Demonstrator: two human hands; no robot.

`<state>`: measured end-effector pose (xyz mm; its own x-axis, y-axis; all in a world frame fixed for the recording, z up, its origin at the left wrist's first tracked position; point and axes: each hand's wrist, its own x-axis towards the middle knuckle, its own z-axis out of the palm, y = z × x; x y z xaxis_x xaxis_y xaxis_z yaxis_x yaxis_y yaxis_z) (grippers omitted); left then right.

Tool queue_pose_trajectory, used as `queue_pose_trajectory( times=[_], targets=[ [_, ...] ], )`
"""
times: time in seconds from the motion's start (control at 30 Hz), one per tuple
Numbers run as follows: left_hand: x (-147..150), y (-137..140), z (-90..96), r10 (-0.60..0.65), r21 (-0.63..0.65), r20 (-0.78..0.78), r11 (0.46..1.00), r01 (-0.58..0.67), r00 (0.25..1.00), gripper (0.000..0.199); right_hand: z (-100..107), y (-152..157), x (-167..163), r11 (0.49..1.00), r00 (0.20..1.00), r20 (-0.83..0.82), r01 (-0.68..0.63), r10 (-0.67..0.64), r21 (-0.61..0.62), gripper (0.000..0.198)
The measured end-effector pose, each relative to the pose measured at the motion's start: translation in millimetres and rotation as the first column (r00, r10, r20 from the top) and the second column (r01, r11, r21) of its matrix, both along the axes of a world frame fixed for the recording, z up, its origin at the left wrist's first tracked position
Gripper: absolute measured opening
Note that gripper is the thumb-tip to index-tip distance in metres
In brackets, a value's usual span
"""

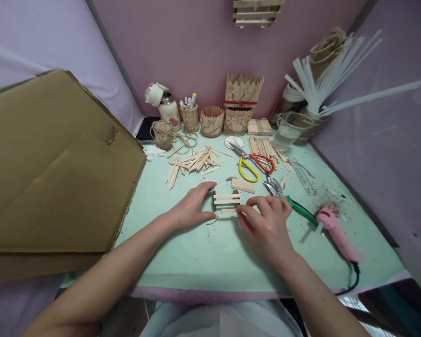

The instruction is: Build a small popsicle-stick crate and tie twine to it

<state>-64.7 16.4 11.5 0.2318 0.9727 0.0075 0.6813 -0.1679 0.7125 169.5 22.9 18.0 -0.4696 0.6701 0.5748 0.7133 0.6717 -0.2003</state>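
In front of me on the table is a small wooden frame (226, 201), with pale craft stick strips laid across two dark side pieces. My left hand (191, 204) rests at its left end, thumb and forefinger spread on either side of the dark side piece. Whether those fingertips touch the frame, I cannot tell. Between thumb and fingertips, my right hand (266, 222) pinches the right end of a short wooden strip (228, 211), held along the frame's near side. A stack of flat wooden sticks (243, 186) lies just beyond the right hand.
A pink glue gun (338, 234) lies at right, near green-handled pliers (301, 209) and scissors (254, 161). Loose stick pieces (199, 161) and twine (164, 135) lie farther back. A clear cup (291, 131) stands back right. Cardboard (59, 178) rises at left.
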Motion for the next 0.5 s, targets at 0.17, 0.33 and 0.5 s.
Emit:
queue_pose_trajectory(
  times=[0.17, 0.33, 0.5],
  targets=[
    [6.9, 0.5, -5.8, -0.017, 0.057, 0.018, 0.998, 0.015, 1.000, 0.068, -1.6, 0.8, -3.5, 1.000, 1.000, -0.009, 0.003, -0.003, -0.011, 0.010],
    [5.8, 0.9, -11.7, 0.001, 0.078, 0.042, 0.997, -0.004, 0.999, 0.058, -3.2, 2.8, -1.9, 1.000, 1.000, -0.019, 0.004, -0.004, -0.009, 0.008],
    [5.7, 2.5, -10.7, 0.002, 0.075, 0.035, 0.997, -0.005, 0.999, 0.055, -3.7, 6.8, -4.8, 0.999, 0.999, -0.042, 0.005, -0.004, 0.036, 0.006]
  ],
)
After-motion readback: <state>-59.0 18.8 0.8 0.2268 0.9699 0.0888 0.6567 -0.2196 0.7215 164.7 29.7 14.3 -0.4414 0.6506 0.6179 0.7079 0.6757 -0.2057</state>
